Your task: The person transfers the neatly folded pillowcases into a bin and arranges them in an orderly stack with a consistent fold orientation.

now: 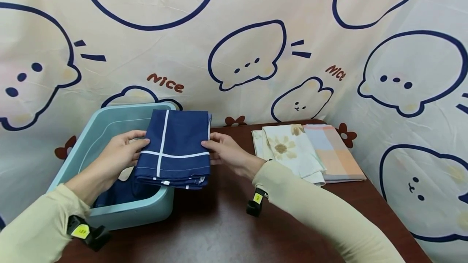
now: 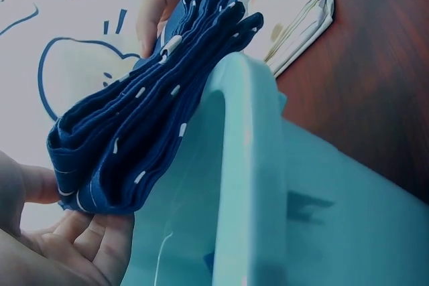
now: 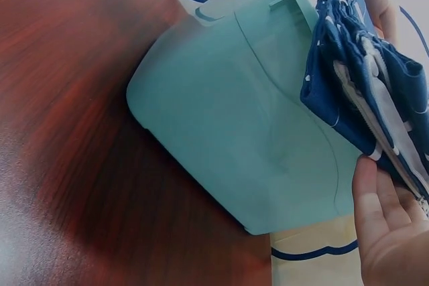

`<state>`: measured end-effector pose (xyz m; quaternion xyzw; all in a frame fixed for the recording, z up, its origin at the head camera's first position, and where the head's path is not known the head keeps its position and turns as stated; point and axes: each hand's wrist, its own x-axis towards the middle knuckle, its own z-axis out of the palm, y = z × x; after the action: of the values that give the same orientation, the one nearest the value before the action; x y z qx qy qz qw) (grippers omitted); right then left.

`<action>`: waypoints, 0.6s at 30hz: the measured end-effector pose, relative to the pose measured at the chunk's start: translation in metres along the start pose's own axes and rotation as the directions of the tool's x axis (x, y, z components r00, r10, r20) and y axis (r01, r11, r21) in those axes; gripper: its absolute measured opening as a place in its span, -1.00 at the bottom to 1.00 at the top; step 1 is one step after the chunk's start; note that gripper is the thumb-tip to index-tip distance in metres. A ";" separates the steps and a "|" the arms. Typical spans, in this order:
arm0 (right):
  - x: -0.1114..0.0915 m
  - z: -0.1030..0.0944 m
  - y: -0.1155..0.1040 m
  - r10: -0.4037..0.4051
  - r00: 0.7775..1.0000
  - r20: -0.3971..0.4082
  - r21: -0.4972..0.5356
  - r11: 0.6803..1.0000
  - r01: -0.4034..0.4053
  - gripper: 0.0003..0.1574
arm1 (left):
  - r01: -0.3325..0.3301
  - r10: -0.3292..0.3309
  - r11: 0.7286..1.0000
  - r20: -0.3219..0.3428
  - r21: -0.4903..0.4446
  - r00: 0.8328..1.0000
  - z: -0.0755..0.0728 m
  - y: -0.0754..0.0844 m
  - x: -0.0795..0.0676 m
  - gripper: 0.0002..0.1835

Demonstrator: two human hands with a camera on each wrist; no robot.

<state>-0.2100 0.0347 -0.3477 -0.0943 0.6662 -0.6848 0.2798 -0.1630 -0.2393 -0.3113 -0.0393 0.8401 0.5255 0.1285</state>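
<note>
**Hold the blue cloth flat over the tub**

The left hand [image 1: 118, 153] and right hand [image 1: 224, 153] each hold one side of the folded blue cloth [image 1: 174, 149]. Fingers are curled under it, thumbs on top. The cloth sits over the right rim of the tub [image 1: 109, 127], partly above the table [image 1: 226, 222]. More blue cloth lies inside the tub. To do this well, I think both hands should grip evenly and keep the folds stacked and level so no layer slips. Two folded cloths [image 1: 310, 153] lie well apart on the right.

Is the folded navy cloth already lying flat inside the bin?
No, both hands hold the navy cloth above the bin's rim.
</note>
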 end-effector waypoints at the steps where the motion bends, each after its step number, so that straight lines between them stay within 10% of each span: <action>1: 0.000 0.001 0.000 -0.003 1.000 0.003 0.000 1.000 0.003 -0.62 | 0.001 -0.001 1.000 -0.002 -0.001 1.000 -0.001 0.000 0.000 -0.36; 18: 0.006 0.015 -0.008 -0.009 1.000 0.013 -0.004 1.000 0.009 -0.58 | -0.001 0.003 0.999 -0.046 0.046 0.999 -0.018 -0.007 0.000 -0.33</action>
<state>-0.2095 0.0179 -0.3403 -0.1024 0.6653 -0.6840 0.2811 -0.1644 -0.2587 -0.3099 -0.0475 0.8548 0.5051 0.1094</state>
